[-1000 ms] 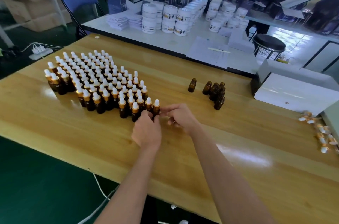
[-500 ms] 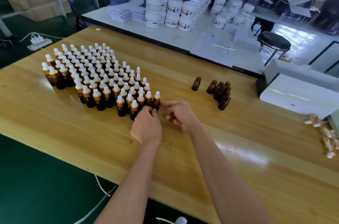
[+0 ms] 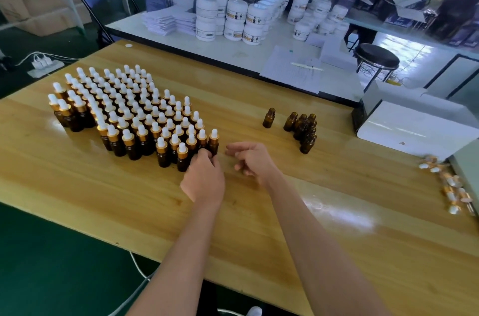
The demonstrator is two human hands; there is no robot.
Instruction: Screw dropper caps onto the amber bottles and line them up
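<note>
Right hand (image 3: 252, 160) has come off the end bottle (image 3: 213, 143) and drawn back to the right. It is now near the bottle but apart from it, fingers loosely curled with nothing in them. Left hand (image 3: 204, 175) has stayed put, fingertips curled round the foot of that same bottle, seemingly settling it into the row.

Done: a big block of capped bottles (image 3: 124, 111) stands in packed diagonal rows on the left half of the bench (image 3: 259, 225), reaching from near the far-left corner toward the middle. The end bottle wears its gold collar and white bulb. It stands upright at the right tip of the nearest row, touching its neighbour.

Left to do: one open-necked bottle (image 3: 268, 118) stands alone, right of middle toward the far edge. Near it on the right is a small cluster of uncapped bottles (image 3: 303, 130), tight together. Loose dropper caps (image 3: 449, 186) lie scattered along the right edge, well apart from both hands.

Judgement: most of the batch is finished and only the small remainder awaits capping and lining up. There look to be enough caps, though the count is not certain. Whether the end bottle's cap is fully tight cannot be told.
</note>
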